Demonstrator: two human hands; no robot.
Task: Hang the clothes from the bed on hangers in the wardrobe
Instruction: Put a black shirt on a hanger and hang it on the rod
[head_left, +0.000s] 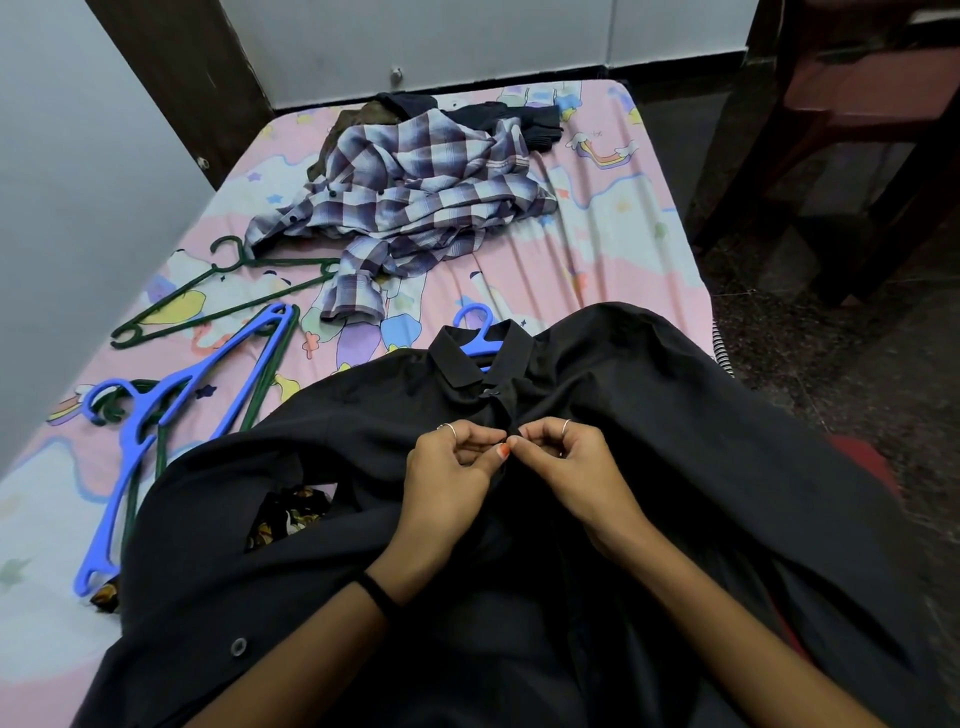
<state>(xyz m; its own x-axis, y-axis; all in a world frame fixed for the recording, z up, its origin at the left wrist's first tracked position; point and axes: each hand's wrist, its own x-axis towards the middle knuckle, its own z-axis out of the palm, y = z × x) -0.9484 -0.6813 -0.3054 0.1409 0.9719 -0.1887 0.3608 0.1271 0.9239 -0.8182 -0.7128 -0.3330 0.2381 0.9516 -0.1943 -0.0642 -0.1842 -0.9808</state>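
Fingers (511, 441) of both hands pinching black shirt (675, 415) placket, blue hanger (480, 332) inside collar

My arms are bare, no sleeves. A black band circles my left wrist (378, 592). Thin silver rings sit on both hands, and my left thumbnail (502, 451) is orange.

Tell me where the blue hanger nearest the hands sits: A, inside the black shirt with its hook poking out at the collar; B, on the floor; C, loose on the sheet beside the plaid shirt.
A: the blue hanger shows only its hook, rising from the collar of the black shirt.
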